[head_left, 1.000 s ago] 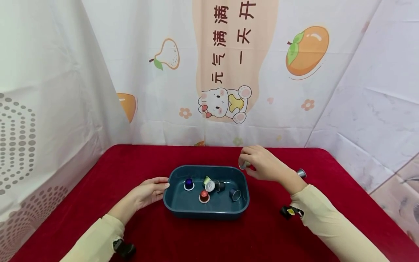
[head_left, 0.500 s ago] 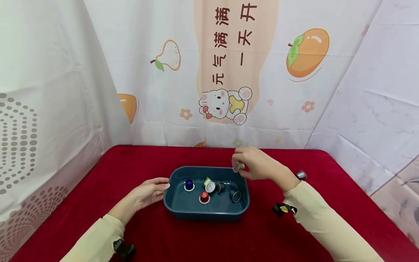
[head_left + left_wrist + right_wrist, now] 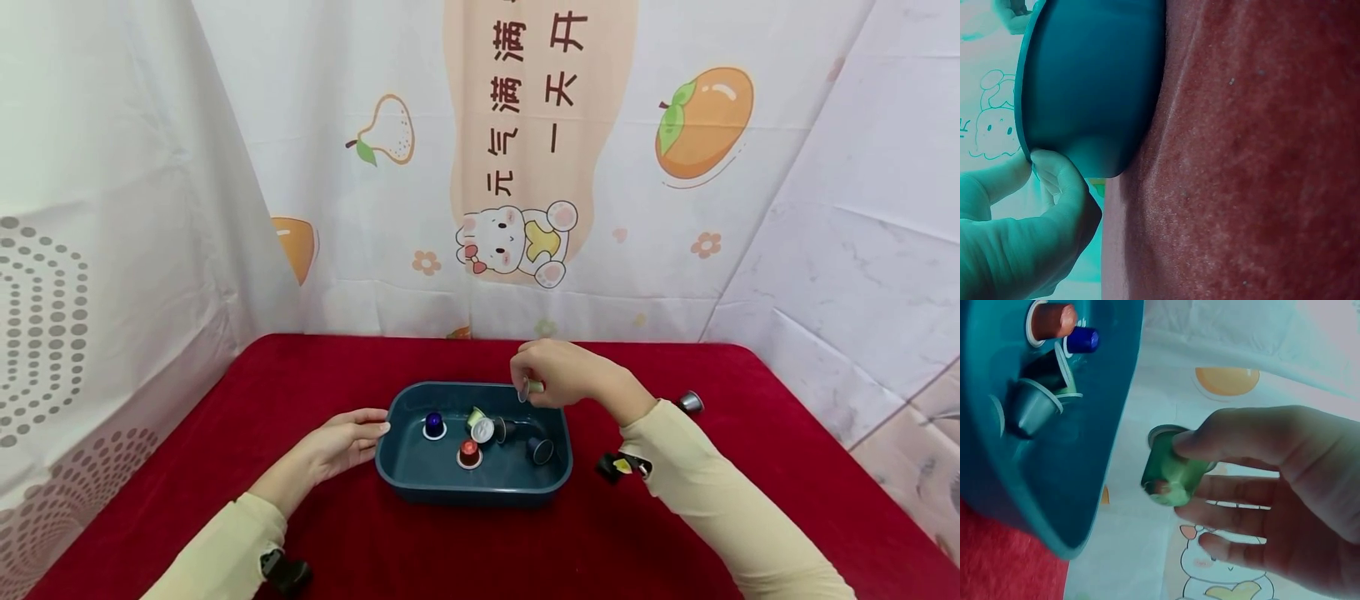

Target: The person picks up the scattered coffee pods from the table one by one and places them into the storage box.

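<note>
A dark teal plastic tub [image 3: 474, 493] stands on the red cloth. At its left end my left hand [image 3: 341, 446] pinches the rim between thumb and fingers, as the left wrist view shows on the tub wall [image 3: 1097, 81]. Over the tub's back right rim, my right hand [image 3: 566, 373] holds a green coffee capsule [image 3: 1172, 469] between thumb and fingertips. Inside the tub lie a blue capsule [image 3: 434, 425], a red capsule [image 3: 469, 453], a light green capsule [image 3: 474, 415], a black capsule [image 3: 506, 429], a dark blue capsule [image 3: 539, 451] and one showing its silver lid [image 3: 483, 430].
A silver capsule [image 3: 691, 402] lies on the red cloth [image 3: 315, 367] to the right, behind the right forearm. White printed curtains [image 3: 360, 250] close off the back and both sides of the table.
My right hand has moved left with the green capsule, from beyond the tub's right back corner to over its back rim. The left hand keeps its place at the tub's left end.
</note>
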The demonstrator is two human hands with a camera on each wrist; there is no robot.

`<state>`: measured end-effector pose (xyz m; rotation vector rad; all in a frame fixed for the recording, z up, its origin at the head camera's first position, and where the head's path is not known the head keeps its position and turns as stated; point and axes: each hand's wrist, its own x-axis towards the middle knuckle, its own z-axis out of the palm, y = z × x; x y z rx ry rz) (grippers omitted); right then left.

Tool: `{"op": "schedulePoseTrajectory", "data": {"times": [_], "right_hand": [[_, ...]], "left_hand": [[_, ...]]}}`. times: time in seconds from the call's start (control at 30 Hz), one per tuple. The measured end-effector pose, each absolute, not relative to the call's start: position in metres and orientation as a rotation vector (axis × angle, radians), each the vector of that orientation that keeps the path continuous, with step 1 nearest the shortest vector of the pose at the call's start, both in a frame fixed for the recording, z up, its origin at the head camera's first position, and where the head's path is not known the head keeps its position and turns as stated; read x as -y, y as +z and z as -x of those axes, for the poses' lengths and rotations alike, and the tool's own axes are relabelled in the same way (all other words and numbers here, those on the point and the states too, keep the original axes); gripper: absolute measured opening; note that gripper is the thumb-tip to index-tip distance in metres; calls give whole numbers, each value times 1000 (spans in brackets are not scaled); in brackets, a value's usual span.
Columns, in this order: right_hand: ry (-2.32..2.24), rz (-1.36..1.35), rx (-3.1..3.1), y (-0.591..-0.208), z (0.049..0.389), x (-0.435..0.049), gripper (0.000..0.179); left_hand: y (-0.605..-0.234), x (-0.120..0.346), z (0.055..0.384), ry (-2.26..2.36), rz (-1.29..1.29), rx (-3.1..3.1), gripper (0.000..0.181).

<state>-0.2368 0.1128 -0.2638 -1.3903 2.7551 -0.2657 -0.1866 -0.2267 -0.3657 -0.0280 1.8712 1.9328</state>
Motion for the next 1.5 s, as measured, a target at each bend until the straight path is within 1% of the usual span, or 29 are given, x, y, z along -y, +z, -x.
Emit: {"op": "schedulePoseTrajectory", "data": {"times": [0.27, 0.5, 0.83, 1.0, 1.23, 1.5], "right_hand": [[-237, 1323, -2652, -264, 248, -93, 12], [-211, 1339, -2614, -266, 256, -77, 9], [-207, 1218, -2606, -274, 259, -67, 14], [-192, 1154, -2624, -276, 259, -73, 18], [-167, 1109, -2656, -278, 258, -96, 19], [-329, 1110, -2721, -285, 255, -129, 25]], "left_hand": [[-366, 226, 187, 1929, 33, -1879, 58], [-368, 227, 188, 1923, 44, -1887, 59], [-368, 227, 187, 1921, 40, -1885, 57], [-366, 227, 187, 1927, 43, -1883, 56], [-365, 227, 187, 1925, 37, -1881, 57], [-367, 228, 189, 1924, 36, -1877, 58]]}}
